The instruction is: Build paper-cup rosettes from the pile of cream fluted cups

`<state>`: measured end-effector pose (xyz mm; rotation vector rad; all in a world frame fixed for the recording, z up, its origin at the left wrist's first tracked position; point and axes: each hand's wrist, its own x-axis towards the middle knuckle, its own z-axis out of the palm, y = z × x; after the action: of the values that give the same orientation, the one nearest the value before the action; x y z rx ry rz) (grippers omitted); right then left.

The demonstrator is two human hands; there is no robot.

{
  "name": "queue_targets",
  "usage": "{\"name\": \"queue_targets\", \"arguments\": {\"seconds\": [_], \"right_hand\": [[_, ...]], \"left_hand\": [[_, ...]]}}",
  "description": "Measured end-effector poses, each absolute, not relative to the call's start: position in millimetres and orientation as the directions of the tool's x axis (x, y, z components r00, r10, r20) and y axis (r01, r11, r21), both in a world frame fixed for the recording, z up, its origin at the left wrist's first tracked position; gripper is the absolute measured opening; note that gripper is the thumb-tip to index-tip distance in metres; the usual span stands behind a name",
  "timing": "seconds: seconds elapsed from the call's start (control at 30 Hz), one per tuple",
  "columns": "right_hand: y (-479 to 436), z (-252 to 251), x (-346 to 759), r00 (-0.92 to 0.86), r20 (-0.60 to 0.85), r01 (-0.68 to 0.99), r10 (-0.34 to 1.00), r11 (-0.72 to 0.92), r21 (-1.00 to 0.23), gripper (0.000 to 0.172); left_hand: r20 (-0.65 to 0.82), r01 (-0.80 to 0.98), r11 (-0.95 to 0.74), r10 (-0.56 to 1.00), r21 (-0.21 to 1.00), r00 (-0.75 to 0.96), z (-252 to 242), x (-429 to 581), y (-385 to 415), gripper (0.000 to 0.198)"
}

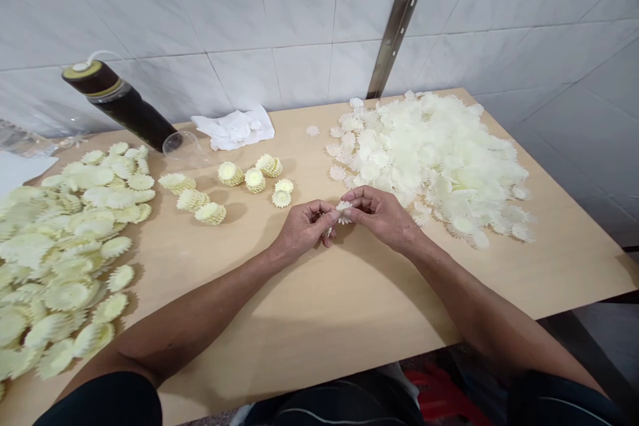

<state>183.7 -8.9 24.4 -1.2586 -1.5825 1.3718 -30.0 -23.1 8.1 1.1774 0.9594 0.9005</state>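
Both hands meet over the middle of the table, pinching one small pale flower-shaped disc with a toothed rim. My left hand grips its left edge between thumb and fingers. From the other side, my right hand holds it with thumb and forefinger. Beyond my right hand spreads a heap of thin whitish toothed discs. Left of my hands stand several short stacks of yellowish discs. A larger pile of pale yellow discs covers the table's left side.
A dark bottle leans at the back left, beside a clear plastic cup. Crumpled white tissue lies near the tiled wall. A metal post rises behind the wooden table. Something red shows below the front edge.
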Motion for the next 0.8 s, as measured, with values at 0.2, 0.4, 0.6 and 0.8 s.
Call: {"name": "queue_targets", "arguments": {"seconds": [0.2, 0.4, 0.6, 0.8], "right_hand": [[-4.9, 19.8, 184.9, -0.227, -0.051, 0.22, 0.973, 0.0, -0.976, 0.034], [-7.3, 24.6, 182.4, -0.188, -0.038, 0.293, 0.982, 0.019, -0.956, 0.024], [-11.1, 22.2, 180.4, -0.148, -0.011, 0.363, 0.989, 0.044, -0.931, 0.022], [-14.0, 20.2, 177.4, -0.151, -0.011, 0.368, 0.988, 0.046, -0.929, 0.028]], "left_hand": [[-0.114, -0.108, 0.156, 0.939, 0.982, 0.325, 2.9, -30.1, -22.2, 0.045], [-0.105, -0.111, 0.147, 0.942, 0.983, 0.318, -0.2, -30.6, -21.9, 0.041], [-0.109, -0.101, 0.144, 0.951, 0.984, 0.289, 3.2, -29.0, -22.3, 0.046], [-0.141, -0.021, 0.15, 0.962, 0.988, 0.235, 3.6, -26.5, -24.4, 0.047]]}}
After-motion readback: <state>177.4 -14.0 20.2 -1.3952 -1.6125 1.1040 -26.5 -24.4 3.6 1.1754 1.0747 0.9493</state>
